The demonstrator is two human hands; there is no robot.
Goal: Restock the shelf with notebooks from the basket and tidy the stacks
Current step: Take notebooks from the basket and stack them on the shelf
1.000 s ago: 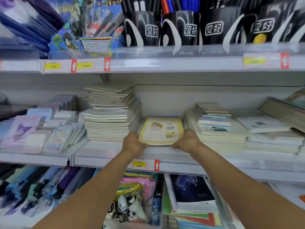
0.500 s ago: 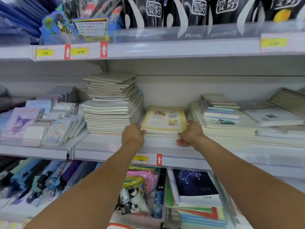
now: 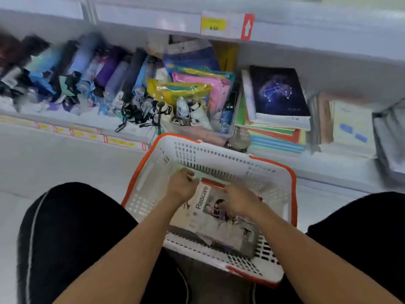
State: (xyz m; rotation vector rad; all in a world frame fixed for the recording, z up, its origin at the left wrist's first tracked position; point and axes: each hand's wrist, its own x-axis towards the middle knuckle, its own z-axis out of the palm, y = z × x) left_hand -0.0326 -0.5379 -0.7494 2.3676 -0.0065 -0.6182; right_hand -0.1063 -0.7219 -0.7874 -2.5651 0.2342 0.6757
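Note:
A white basket with an orange rim (image 3: 219,160) stands on the floor between my knees. Notebooks lie inside it; the top one (image 3: 200,208) has a pale cover with the word "Passcare" and a picture. My left hand (image 3: 182,188) is inside the basket at that notebook's far left corner, its fingers curled and pinching the edge. My right hand (image 3: 238,201) lies over the cover with its fingers curled round the far edge. The notebooks beneath are mostly hidden.
Just behind the basket, a low shelf holds folded umbrellas (image 3: 109,73), coloured pouches (image 3: 197,84) and a stack topped by a dark constellation notebook (image 3: 277,93). A price tag (image 3: 226,25) marks the shelf edge above. My legs in black trousers (image 3: 72,227) flank the basket.
The view has dropped from the notebook shelf to the basket on the floor. Both hands left the yellow notebook stack on the shelf and now reach into the basket.

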